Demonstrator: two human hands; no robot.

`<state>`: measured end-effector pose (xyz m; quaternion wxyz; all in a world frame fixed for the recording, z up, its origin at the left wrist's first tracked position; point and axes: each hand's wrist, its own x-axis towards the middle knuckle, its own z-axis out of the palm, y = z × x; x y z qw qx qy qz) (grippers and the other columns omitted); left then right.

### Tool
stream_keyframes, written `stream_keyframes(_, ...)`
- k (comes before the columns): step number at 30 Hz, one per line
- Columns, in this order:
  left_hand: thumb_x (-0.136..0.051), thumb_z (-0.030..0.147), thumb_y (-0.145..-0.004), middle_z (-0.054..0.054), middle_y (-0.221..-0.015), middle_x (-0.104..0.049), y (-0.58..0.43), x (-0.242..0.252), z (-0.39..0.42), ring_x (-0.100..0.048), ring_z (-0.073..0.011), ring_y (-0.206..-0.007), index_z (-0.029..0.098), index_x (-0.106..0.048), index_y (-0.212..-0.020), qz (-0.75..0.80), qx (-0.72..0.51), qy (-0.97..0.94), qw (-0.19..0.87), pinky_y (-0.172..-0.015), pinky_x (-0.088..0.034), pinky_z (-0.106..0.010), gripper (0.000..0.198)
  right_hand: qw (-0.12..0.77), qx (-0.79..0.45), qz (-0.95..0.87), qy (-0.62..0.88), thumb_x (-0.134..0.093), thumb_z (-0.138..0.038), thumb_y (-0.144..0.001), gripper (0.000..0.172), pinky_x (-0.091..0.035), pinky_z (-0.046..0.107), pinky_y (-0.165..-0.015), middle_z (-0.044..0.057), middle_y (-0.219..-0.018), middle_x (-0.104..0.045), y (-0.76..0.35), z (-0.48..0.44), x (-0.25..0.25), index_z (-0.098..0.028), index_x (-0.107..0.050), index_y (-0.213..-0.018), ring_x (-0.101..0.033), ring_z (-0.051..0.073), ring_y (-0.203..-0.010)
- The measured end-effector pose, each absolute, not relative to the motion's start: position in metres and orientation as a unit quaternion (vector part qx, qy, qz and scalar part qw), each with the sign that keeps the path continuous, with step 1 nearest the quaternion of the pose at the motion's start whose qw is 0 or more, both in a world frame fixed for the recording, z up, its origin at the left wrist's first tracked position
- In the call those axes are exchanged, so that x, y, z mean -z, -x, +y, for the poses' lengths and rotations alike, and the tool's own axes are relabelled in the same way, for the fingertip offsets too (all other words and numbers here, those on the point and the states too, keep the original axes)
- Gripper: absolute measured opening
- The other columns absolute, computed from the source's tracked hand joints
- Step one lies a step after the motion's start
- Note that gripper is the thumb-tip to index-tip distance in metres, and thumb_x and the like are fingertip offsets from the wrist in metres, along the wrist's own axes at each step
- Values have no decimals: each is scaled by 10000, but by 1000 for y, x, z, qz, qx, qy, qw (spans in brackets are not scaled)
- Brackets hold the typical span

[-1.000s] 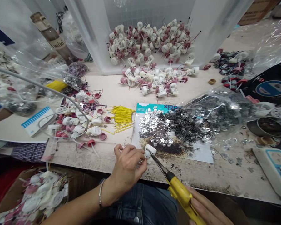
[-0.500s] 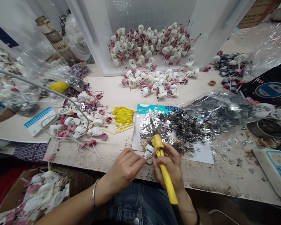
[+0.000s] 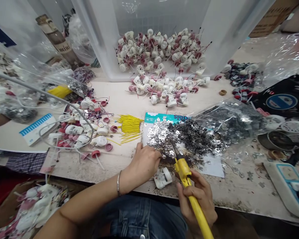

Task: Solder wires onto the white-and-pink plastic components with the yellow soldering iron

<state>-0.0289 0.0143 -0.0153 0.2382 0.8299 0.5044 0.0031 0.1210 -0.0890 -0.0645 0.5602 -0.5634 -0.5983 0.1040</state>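
Note:
My right hand point(image 3: 198, 197) is closed around the yellow handle of a soldering iron point(image 3: 183, 171), whose metal tip points up and left over the pile of small metal plates point(image 3: 161, 132). My left hand point(image 3: 145, 166) is closed, its fingertips curled down at the near edge of that pile; what they pinch, if anything, is hidden. Just below those fingertips a white plastic part point(image 3: 163, 178) rests by the table's front edge, between my two hands, apart from the iron. Darker metal plates point(image 3: 196, 137) lie heaped on the same printed sheet point(image 3: 213, 166).
Yellow wires point(image 3: 129, 127) lie in a bundle left of the sheet. White and pink parts point(image 3: 99, 141) are scattered further left. A large bin point(image 3: 94, 36) of similar assemblies stands behind. Right are a plastic bag of metal plates point(image 3: 235, 121), a round tin point(image 3: 276, 141) and a white-blue device point(image 3: 285, 186).
My left hand has let go of the white part and moved up toward the metal plates. The part now lies on the table. My right hand has moved right and down with the soldering iron.

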Motion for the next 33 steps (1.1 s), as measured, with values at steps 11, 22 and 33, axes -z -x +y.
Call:
stream_keyframes(11,-550,192,-918,-36,-872,-712,29,19,19,-597,-226,-892,187,-666,-911,525,10,-813,251,-856,-282,-417,117,570,-166,-602,534,-619,-26,-778,174,-590,278,-780,73,-1214,-567,-117,-88,70,-184,-547,-772,-629,175,-1052)
stream_keyframes(22,-491,158,-962,-27,-823,-684,55,24,-2,-572,-182,-815,190,-673,-925,469,-2,-860,200,-829,-282,-368,189,483,-170,-693,507,-604,-35,-786,628,-617,357,-820,83,-1229,-641,-157,-127,59,-243,-475,-1365,-673,242,-1055)
stream_keyframes(33,-515,162,-911,-44,-832,-732,51,14,-2,-631,-218,-831,197,-703,-833,537,36,-799,269,-834,-281,-398,207,533,-194,-652,504,-598,-12,-768,723,-630,415,-774,97,-1236,-639,-147,-128,60,-208,-386,-1431,-663,274,-1073)
